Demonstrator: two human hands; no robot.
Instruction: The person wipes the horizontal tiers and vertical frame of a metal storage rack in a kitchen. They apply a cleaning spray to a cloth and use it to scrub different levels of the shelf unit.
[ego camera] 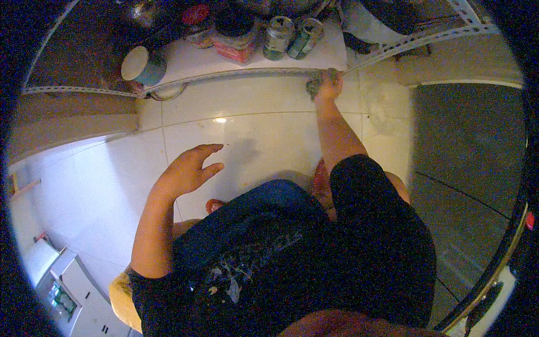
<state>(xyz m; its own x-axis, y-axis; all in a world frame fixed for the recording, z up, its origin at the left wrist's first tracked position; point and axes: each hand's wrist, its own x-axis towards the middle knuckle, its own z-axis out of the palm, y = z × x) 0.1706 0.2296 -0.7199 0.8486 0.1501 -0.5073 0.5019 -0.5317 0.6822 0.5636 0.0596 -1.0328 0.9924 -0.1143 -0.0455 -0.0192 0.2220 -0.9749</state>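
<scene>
My right hand reaches to the front edge of a low shelf, its fingers around a dark grey, crumpled item, perhaps a cloth or scrubber; grain blurs it. My left hand hangs over the tiled floor, thumb and fingers apart, with nothing in it. On the shelf, left of my right hand, stand two glass jars, one upright and one leaning. Beside them is a pink-and-clear container. A teal cylindrical tub with a pale end lies at the shelf's left.
White perforated metal angle rails frame the shelving. Dark pans or bowls sit at the upper right. A dark panel stands at the right. White furniture is at the lower left. My slippered feet rest on the floor.
</scene>
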